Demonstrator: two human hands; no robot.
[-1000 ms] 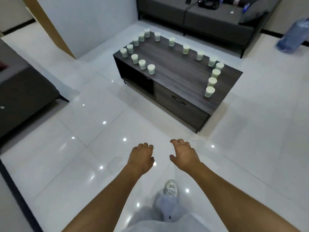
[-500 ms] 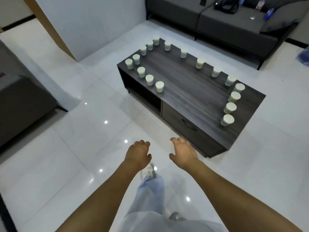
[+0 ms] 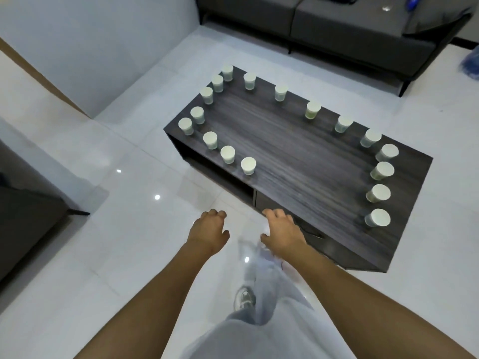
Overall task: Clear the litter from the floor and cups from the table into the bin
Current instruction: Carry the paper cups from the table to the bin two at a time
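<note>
Dark wood-grain worktop [image 3: 298,156] ahead, ringed with pale paper cups [image 3: 248,165] — three along the near-left edge, a cluster at the far-left corner, a line along the far side, four down the right end. All upright, all apart from one another, none touched.

Judged as the approach step: walking up to the worktop, one shoe [image 3: 243,299] forward on the glossy white floor [image 3: 103,242], nothing collected. No bin anywhere in view, and no litter to be made out on the floor from here.

Left hand [image 3: 208,233] held out over the floor, fingers loosely curled under, thumb free — slack, holding nothing, touching nothing. Right hand [image 3: 283,231] out in front of the worktop's near front edge, fingers curved downward and slightly spread; likewise empty. Whether its fingertips brush the edge cannot be told, though seemingly short of it.

Next move, by the look of it: a last step in and a reach over the near edge to the closest cup, the one at the end of the near-left row. Calls for a light grip round the wall of the cup — thin paper, likely to crush or tip if squeezed or knocked. Contents not visible, so best kept level. With so many cups and two hands, stacking probably saves trips, and the bin needs finding first.

Grey sofa [image 3: 363,29] beyond the worktop; another dark seat [image 3: 23,224] at the left.
</note>
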